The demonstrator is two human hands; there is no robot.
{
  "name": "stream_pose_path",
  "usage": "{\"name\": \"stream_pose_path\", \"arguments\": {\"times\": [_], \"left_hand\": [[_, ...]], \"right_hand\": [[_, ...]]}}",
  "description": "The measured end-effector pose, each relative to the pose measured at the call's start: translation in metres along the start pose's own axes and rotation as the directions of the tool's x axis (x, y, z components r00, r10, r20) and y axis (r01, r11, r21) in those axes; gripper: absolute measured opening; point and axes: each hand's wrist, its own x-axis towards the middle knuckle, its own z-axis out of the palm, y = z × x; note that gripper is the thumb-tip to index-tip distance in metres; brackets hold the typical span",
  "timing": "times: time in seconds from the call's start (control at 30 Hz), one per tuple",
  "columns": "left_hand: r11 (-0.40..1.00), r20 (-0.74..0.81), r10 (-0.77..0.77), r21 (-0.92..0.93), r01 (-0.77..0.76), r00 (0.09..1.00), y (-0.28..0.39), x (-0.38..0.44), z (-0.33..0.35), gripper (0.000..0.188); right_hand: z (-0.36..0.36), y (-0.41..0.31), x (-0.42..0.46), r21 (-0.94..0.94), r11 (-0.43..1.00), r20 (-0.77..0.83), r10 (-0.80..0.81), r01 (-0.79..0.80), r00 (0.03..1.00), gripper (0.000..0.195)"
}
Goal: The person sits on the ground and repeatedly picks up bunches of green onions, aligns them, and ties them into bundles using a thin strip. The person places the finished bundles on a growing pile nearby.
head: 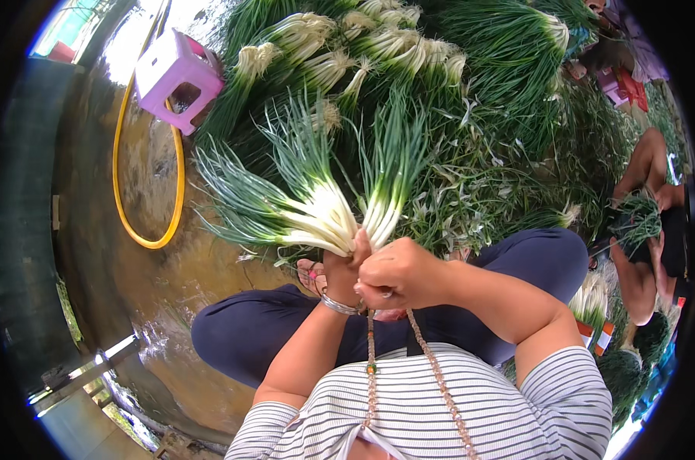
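Note:
My left hand (345,275), with silver bangles at its wrist, grips a fanned bunch of scallions (318,210) by the white lower ends. The green leaves spread up and away from me. My left thumb lies between this fan and a narrower group of scallions (386,207) at its right. Right beside the left hand is my right hand (402,273), fingers curled in tightly. It overlaps the lower ends of the narrower group, and whatever is inside its fingers is hidden. The root ends are out of sight behind the hands.
Piled bundles of scallions (405,46) lie ahead, with loose leaf trimmings (479,190) nearer on the right. A pink plastic stool (180,80) and a yellow hose (117,155) are on the wet floor at left. Another person's hand (666,196) holds greens at far right.

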Motion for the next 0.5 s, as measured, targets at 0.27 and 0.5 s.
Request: {"name": "stream_pose_path", "arguments": {"times": [0.27, 0.5], "left_hand": [[0.959, 0.232, 0.186, 0.169, -0.228, 0.955, -0.015, 0.001, -0.008, 0.019], [0.572, 0.413, 0.579, 0.409, -0.711, 0.703, -0.006, 0.008, -0.010, 0.020]], "right_hand": [[-0.052, 0.069, -0.002, -0.068, 0.809, -0.049, 0.582, -0.584, 0.812, 0.054], [-0.031, 0.063, -0.010, -0.126, 0.701, 0.318, 0.699, -0.702, 0.641, 0.036]]}}
